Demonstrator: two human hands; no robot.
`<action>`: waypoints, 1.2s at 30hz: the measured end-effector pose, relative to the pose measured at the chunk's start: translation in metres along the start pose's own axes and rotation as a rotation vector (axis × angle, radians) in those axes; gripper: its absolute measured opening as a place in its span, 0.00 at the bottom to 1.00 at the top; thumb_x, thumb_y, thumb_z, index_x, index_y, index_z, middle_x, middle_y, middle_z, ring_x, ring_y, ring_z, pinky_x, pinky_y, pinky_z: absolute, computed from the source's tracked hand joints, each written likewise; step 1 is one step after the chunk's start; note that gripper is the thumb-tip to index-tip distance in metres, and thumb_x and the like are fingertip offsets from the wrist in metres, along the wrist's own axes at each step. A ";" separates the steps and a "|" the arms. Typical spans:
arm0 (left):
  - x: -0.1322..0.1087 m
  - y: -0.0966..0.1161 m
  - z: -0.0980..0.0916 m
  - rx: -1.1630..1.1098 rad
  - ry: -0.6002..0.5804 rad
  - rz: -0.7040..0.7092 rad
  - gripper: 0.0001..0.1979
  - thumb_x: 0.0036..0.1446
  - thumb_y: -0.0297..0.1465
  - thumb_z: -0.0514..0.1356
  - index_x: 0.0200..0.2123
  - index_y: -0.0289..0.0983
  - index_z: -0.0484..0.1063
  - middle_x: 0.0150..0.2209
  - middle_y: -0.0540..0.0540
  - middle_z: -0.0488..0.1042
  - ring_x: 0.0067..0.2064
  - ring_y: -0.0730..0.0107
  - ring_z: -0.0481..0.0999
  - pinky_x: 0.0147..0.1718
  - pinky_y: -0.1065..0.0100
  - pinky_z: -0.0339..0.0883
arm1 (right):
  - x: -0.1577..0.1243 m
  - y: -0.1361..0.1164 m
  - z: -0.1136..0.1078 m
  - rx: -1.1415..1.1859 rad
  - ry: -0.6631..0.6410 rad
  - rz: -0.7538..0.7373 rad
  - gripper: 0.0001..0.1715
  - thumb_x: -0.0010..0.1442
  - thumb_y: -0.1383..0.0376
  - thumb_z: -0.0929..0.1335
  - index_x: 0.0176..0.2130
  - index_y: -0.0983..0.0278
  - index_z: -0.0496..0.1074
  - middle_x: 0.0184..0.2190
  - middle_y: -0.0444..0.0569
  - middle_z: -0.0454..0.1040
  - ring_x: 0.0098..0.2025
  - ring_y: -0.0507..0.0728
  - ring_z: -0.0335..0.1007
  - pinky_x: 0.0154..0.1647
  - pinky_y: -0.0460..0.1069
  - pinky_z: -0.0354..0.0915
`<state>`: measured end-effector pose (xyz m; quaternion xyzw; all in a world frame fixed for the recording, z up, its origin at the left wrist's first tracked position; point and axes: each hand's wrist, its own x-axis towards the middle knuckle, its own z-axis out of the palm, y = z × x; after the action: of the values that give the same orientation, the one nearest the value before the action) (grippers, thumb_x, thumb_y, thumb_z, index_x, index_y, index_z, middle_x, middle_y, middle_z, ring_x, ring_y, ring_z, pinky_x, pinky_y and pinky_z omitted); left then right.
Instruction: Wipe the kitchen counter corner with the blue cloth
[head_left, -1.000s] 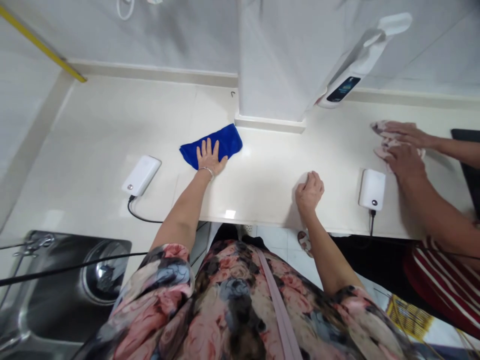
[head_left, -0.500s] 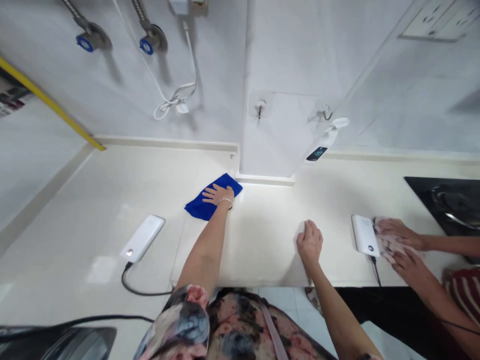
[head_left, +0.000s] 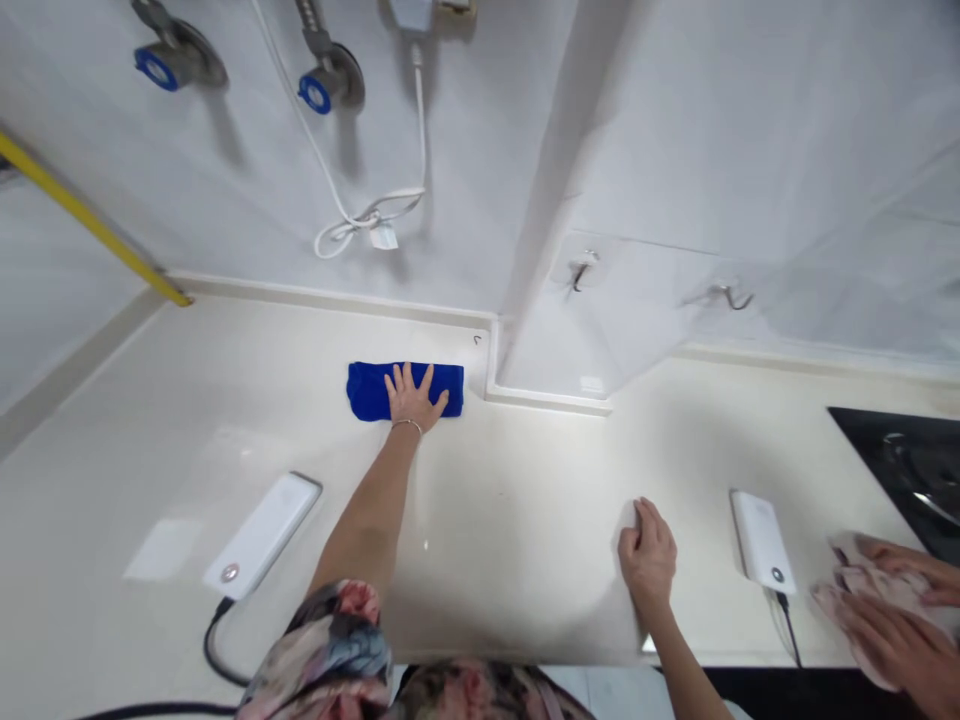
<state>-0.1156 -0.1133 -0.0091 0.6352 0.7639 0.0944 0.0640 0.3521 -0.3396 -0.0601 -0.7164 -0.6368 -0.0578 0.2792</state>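
Leftward slid the blue cloth (head_left: 375, 391) under the spread left hand (head_left: 412, 397); right hand (head_left: 648, 560) stays curled.

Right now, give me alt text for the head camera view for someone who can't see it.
A person's left hand presses a folded blue cloth flat on a cream countertop, right hand resting near its front edge. Two white power banks lie there; another person's hands hold a pink cloth.

The left hand (head_left: 412, 398) presses flat on a blue cloth (head_left: 367, 390) on the countertop (head_left: 525, 500); the right hand (head_left: 648, 560) rests near its edge.
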 end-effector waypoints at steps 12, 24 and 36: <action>0.101 -0.050 -0.002 -0.079 0.024 -0.050 0.36 0.65 0.53 0.46 0.72 0.49 0.58 0.77 0.44 0.42 0.77 0.44 0.36 0.73 0.40 0.28 | -0.003 0.012 -0.001 0.002 -0.031 -0.028 0.29 0.65 0.62 0.60 0.62 0.68 0.69 0.61 0.62 0.72 0.62 0.68 0.69 0.63 0.67 0.67; 0.150 -0.138 -0.024 -0.043 0.060 -0.126 0.35 0.66 0.51 0.43 0.71 0.48 0.60 0.76 0.43 0.47 0.77 0.52 0.41 0.73 0.45 0.31 | -0.007 0.020 -0.003 0.014 -0.089 0.023 0.30 0.66 0.58 0.60 0.62 0.65 0.69 0.62 0.62 0.71 0.63 0.72 0.69 0.63 0.70 0.68; 0.184 -0.207 -0.036 0.100 0.195 -0.700 0.44 0.65 0.49 0.38 0.73 0.22 0.44 0.75 0.27 0.42 0.76 0.41 0.37 0.72 0.40 0.30 | -0.004 0.015 -0.007 -0.039 -0.121 0.035 0.32 0.64 0.61 0.60 0.64 0.65 0.67 0.61 0.64 0.70 0.60 0.74 0.71 0.59 0.72 0.69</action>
<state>-0.3561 0.0291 -0.0166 0.3258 0.9411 0.0895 -0.0119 0.3679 -0.3470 -0.0606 -0.7350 -0.6385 -0.0216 0.2271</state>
